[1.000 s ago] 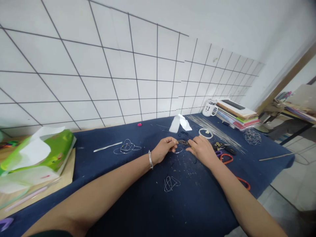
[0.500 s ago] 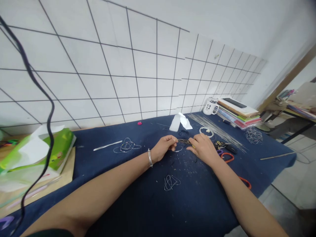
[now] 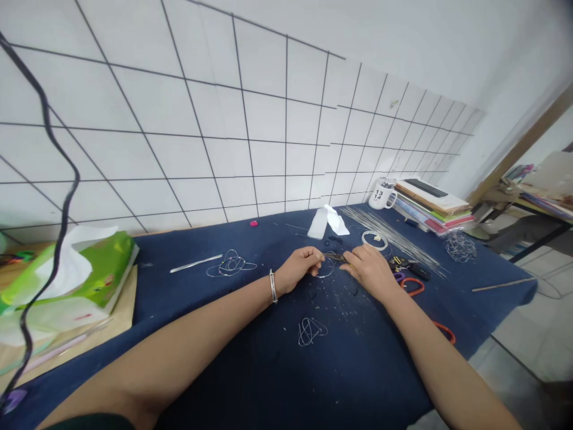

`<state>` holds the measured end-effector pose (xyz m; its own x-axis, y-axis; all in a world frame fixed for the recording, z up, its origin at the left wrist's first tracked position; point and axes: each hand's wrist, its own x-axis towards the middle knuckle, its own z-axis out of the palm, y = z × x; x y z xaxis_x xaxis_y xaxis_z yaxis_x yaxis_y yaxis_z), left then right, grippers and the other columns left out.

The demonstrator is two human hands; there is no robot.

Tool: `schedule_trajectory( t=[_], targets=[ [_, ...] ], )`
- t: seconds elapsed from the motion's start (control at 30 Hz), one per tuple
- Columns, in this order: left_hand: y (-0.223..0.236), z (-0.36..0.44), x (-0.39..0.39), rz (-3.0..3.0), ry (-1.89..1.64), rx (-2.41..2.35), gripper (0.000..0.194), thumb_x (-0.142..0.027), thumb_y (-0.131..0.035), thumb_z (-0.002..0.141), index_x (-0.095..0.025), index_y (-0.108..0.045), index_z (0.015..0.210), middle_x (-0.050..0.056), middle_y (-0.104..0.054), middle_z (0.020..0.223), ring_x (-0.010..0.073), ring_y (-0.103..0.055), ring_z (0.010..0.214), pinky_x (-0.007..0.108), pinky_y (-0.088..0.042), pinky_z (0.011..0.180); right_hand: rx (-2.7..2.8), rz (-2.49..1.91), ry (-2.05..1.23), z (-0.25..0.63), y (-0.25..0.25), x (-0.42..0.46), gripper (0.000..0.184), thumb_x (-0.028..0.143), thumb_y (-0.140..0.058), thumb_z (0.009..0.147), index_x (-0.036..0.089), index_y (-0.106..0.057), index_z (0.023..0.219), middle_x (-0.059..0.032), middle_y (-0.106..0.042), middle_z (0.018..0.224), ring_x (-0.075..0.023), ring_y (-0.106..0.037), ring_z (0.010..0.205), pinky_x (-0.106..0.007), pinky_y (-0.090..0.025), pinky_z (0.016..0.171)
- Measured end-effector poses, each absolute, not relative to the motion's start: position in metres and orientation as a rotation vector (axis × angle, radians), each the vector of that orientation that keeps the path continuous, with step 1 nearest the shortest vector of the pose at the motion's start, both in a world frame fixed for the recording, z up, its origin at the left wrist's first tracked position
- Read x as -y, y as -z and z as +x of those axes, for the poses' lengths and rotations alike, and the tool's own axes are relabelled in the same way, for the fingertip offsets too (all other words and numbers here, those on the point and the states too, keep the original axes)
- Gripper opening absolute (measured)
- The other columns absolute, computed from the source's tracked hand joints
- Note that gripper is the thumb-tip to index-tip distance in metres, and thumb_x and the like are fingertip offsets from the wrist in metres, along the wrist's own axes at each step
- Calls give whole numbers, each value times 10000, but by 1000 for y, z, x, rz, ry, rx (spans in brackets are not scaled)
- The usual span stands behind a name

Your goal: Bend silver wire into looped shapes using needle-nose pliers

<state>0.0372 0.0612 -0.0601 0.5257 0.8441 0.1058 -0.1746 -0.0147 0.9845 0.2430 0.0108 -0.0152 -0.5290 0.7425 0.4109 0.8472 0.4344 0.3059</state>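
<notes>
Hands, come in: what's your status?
Left hand pinching wire loop. Right hand gripping pliers, tips at left fingers. Wire tangle nearby, touching neither hand.

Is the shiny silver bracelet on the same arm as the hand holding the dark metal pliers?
No, the silver bracelet is on the wrist of the left hand, while the right hand holds the metal pliers.

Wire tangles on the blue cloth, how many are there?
3. The left tangle lies beside the silver strips, the front tangle between the forearms, and the right tangle near the book stack. The arms may hide others.
</notes>
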Motion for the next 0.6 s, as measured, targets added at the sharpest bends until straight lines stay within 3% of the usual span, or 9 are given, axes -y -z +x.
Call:
schedule_trajectory(
  t=[0.6],
  targets=[
    [63, 37, -62, 1282, -875, -563, 208, -336, -508, 796, -131, -526, 764, -9, -520, 656, 46, -438, 475, 194, -337, 506, 2495, -1355, 615, 243, 15, -11, 329, 429, -497, 805, 177, -558, 1008, -74, -514, 824, -196, -428, 796, -314, -321, 700]
  ],
)
